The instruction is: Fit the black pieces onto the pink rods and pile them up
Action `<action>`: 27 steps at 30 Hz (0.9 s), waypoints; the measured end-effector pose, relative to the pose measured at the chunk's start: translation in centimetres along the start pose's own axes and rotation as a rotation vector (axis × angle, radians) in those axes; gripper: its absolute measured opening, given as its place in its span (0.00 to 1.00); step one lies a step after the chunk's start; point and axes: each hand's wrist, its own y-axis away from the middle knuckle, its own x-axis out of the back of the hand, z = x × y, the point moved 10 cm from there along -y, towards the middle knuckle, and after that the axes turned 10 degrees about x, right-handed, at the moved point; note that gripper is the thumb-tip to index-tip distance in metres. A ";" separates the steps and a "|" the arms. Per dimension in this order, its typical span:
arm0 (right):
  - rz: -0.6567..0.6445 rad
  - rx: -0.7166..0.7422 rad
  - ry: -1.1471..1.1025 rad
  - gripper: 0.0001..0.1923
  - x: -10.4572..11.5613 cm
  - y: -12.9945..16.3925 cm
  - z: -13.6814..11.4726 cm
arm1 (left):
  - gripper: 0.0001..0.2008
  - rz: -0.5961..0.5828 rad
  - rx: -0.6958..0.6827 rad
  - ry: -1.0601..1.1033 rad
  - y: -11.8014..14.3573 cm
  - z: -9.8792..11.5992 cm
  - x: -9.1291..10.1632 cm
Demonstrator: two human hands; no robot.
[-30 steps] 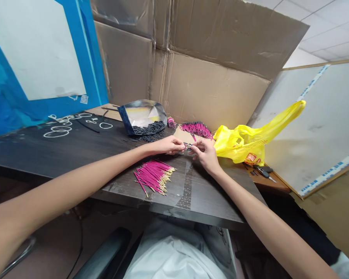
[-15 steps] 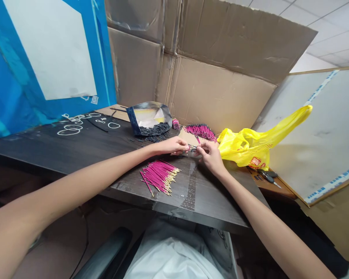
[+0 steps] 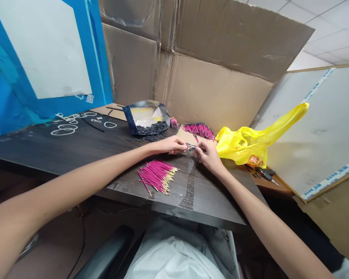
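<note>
Both hands meet over the dark table, their fingertips a short way apart. My left hand (image 3: 172,145) is closed in a pinch; small dark pieces with pale tips (image 3: 190,147) show at its fingertips, too small to name. Closed as well, my right hand (image 3: 207,154) pinches near the same pieces, and a thin magenta rod (image 3: 196,138) sticks up from its fingers. On the table below my left wrist lies a loose pile of magenta rods with gold tips (image 3: 157,176). Behind the hands, more magenta rods with dark ends (image 3: 199,130) are heaped on a cardboard sheet (image 3: 184,135).
An open bag (image 3: 129,120) spills short black pieces (image 3: 152,130) onto the table (image 3: 84,151). White rubber bands (image 3: 63,131) lie to the left. A yellow plastic bag (image 3: 238,143) and a dark-handled tool (image 3: 266,174) are at the right. Cardboard (image 3: 218,85) stands behind.
The whole view has shifted slightly, so things sit a little further left. Both hands keep their pinch at the same spot over the table, with only slight finger movement.
</note>
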 end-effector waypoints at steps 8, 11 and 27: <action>-0.037 0.080 0.115 0.05 0.1 -0.2 -0.8 | 0.19 -0.004 0.016 -0.054 0.0 -0.2 -0.1; -0.038 0.129 0.199 0.04 0.4 -0.4 -1.4 | 0.19 -0.004 0.020 -0.059 0.0 -0.3 -0.1; -0.021 -0.033 -0.095 0.13 -0.2 -0.1 0.9 | 0.20 -0.051 -0.009 -0.122 0.4 0.4 -0.9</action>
